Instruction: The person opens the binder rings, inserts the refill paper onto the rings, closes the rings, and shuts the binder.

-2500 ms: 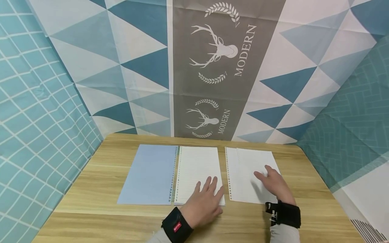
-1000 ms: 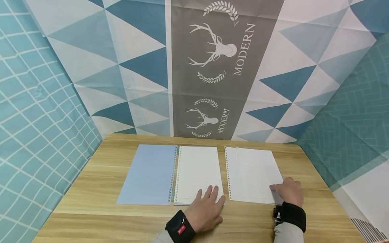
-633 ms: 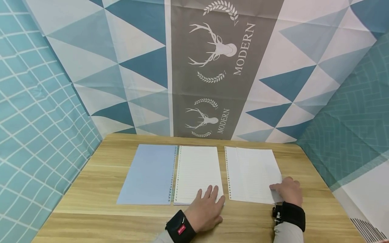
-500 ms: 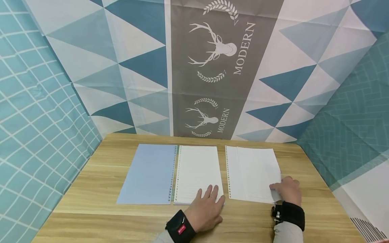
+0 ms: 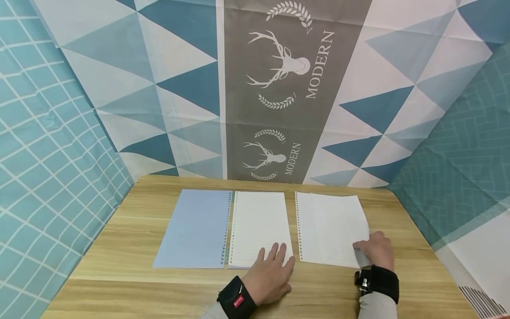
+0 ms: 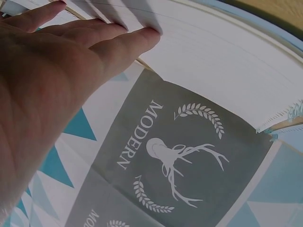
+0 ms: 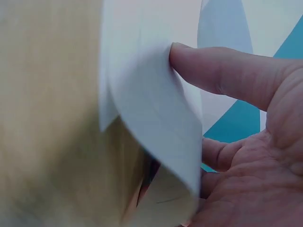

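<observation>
A lined loose-leaf sheet [image 5: 338,230] lies at the right over another punched page [image 5: 305,221], whose holed left strip shows. My right hand [image 5: 376,251] pinches the sheet's right edge near its lower corner. In the right wrist view the thumb [image 7: 213,71] presses on the top face, the other fingers sit behind, and the paper [image 7: 156,99] curls up. My left hand [image 5: 268,274] rests with spread fingers on the lower right of the middle stack of lined pages [image 5: 260,221]. Left of that stack lies a light blue punched notebook cover [image 5: 195,230].
The pages and cover lie on a wooden table [image 5: 131,248]. Behind it hangs a patterned cloth [image 5: 275,88] with deer heads, and teal cloths line the left side [image 5: 48,155] and right side [image 5: 470,141]. Both wrists wear black straps.
My right hand has moved from over the right-hand pages to their right edge and taken hold of the sheet, which now bends there. The left hand has stayed almost in place.
</observation>
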`<state>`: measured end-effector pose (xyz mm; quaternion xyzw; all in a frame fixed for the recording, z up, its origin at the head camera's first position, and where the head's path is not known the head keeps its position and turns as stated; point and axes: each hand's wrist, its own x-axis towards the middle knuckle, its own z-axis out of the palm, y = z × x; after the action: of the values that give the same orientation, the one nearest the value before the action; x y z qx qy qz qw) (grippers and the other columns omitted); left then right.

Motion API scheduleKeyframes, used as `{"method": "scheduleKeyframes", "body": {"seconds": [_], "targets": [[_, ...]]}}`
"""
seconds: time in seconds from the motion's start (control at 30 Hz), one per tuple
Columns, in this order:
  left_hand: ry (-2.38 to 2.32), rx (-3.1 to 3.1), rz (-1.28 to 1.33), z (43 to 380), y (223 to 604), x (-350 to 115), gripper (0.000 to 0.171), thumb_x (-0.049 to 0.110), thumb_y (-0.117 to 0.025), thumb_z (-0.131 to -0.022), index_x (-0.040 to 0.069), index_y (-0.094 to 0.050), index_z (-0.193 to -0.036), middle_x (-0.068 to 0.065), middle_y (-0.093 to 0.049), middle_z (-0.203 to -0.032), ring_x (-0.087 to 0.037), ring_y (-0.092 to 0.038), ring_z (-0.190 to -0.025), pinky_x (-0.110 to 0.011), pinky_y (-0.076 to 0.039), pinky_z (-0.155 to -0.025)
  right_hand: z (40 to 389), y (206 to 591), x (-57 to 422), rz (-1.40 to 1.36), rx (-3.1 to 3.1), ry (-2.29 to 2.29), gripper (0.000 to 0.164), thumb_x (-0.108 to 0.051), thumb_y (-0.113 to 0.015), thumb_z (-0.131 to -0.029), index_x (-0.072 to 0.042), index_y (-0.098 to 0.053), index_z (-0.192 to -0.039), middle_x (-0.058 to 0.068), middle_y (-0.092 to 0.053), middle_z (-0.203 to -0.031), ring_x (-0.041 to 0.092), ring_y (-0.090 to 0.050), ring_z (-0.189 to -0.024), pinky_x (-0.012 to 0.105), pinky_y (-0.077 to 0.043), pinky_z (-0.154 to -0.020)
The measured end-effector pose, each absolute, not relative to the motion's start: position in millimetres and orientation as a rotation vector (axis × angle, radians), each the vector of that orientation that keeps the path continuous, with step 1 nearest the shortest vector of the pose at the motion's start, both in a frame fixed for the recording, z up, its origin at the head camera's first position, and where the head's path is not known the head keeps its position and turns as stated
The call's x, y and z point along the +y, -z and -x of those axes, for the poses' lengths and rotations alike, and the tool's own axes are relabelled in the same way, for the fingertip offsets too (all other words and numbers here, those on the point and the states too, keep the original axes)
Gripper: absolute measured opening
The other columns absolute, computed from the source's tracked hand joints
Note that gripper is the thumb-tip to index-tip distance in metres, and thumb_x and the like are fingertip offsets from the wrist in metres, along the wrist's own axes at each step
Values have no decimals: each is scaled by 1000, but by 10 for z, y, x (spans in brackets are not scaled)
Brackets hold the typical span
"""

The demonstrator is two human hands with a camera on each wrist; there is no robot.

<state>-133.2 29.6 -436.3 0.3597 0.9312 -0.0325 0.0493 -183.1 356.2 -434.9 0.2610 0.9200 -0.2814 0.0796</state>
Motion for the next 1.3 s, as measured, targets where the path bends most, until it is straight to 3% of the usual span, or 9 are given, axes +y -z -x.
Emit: {"method": "scheduleKeyframes", "body": {"seconds": [0.3,0.5,0.73,1.0,1.3], "targets": [[137,2862,-1121,1318,4375,290,65,55,-61,-96,22,-45,-149,-13,-42,-160,-32,-43,-148,-54,-46,-109,1863,4382,3571,-855,2705,909,79,-19,-71,-87,25,-22,-130,46,-40,-121,53,-48,-104,63,-47,-94],[140,2865,-1129,1315,4375,291,65,55,-61,-96,22,-45,-150,-13,-42,-160,-32,-43,-148,-54,-46,-109,1846,4383,3603,-808,2706,911,75,-17,-67,-89,25,-26,-136,48,-39,-127,55,-47,-112,65,-44,-99],[154,2867,-1132,1313,4385,290,66,56,-61,-96,22,-45,-150,-13,-41,-160,-31,-43,-148,-54,-47,-109,1820,4401,3662,-803,2766,868,57,-12,-58,-91,21,-38,-133,44,-52,-124,48,-57,-102,54,-52,-83],[146,2871,-1129,1317,4388,291,66,55,-61,-96,22,-45,-150,-14,-42,-160,-32,-43,-147,-54,-47,-109,1760,4410,3786,-737,2875,895,36,-8,-56,-87,17,-57,-114,34,-60,-107,41,-57,-90,38,-46,-69],[151,2888,-1139,1317,4406,291,66,55,-62,-95,22,-46,-149,-14,-43,-159,-32,-44,-147,-54,-47,-108,1757,4417,3802,-825,2853,1036,37,-1,-48,-89,18,-55,-120,36,-58,-111,43,-53,-95,49,-48,-78]]}}
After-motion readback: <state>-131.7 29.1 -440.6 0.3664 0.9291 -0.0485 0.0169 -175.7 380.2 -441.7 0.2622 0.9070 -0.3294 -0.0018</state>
